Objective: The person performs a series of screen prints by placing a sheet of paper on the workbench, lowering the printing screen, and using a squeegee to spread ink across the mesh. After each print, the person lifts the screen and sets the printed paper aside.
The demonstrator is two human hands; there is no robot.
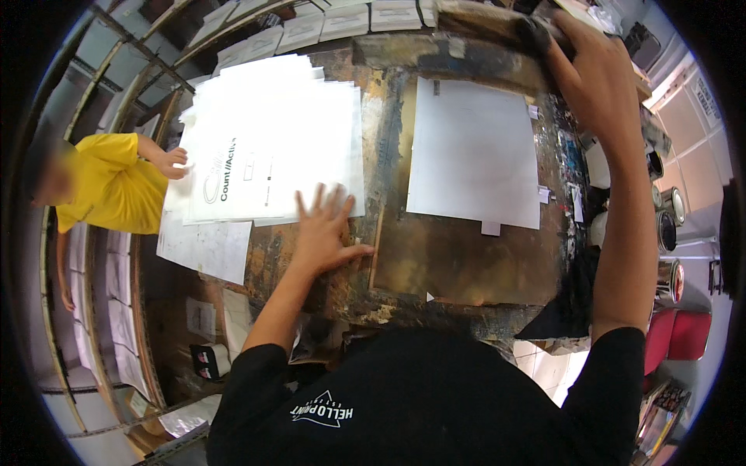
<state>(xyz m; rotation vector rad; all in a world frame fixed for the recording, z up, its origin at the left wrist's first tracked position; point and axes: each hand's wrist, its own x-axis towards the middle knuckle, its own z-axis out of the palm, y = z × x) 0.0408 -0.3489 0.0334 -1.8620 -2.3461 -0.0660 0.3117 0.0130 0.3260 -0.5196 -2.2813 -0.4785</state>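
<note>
My left hand is spread open and slightly blurred, its fingertips over the near right corner of a stack of white printed sheets. Its thumb points toward a brown, stained printing board. On that board lies a single white sheet, with small white tabs beside its right and near edges. My right hand reaches to the far right, fingers closed around a dark bar at the table's far edge. Most of that bar's shape is hidden by my hand and blur.
At the left, a person in a yellow shirt has one hand at the stack's left edge. Bundles of white paper line the far side. Racks stand left; open cans and red chairs are right.
</note>
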